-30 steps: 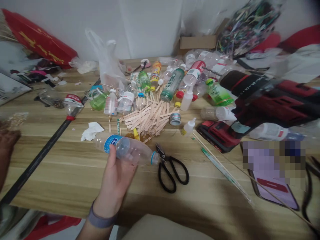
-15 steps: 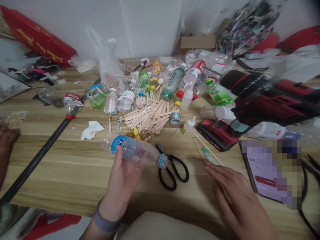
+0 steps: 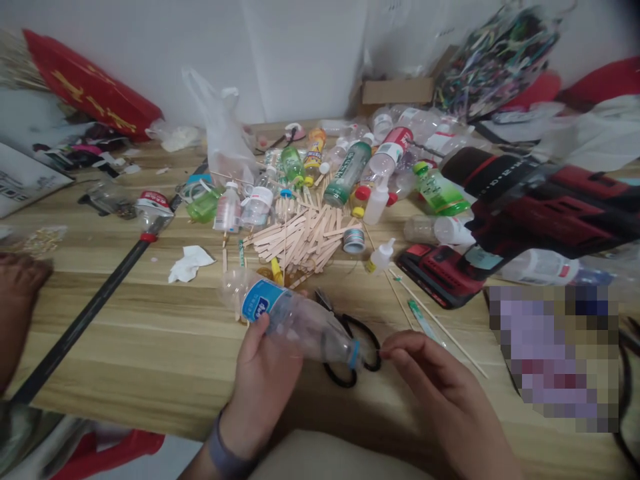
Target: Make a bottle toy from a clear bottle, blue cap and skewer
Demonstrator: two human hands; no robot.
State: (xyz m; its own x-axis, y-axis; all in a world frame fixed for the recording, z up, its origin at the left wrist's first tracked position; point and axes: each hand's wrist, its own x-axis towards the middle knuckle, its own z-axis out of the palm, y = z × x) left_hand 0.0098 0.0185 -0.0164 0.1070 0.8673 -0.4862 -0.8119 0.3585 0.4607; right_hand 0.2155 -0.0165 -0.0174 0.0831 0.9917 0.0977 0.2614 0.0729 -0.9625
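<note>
My left hand is closed around a clear plastic bottle with a blue label, lying on its side and tilted so its uncapped neck points right and down. A faint thin strand, wire or thread, shows just past the mouth. There the thumb and fingertips of my right hand are pinched on it; its kind is too fine to tell. Black-handled scissors lie on the table, partly behind the bottle neck. Thin wooden sticks and a small green-and-clear strip lie beyond my right hand.
A red-and-black drill stands at the right, beside a blurred phone. Craft sticks and many bottles crowd the back. A crumpled tissue and a black pole lie left, where another person's hand rests.
My right hand has left the sticks on the table and come left to the bottle mouth, fingertips now pinched. The bottle has moved slightly right and down, its neck dipping lower.
</note>
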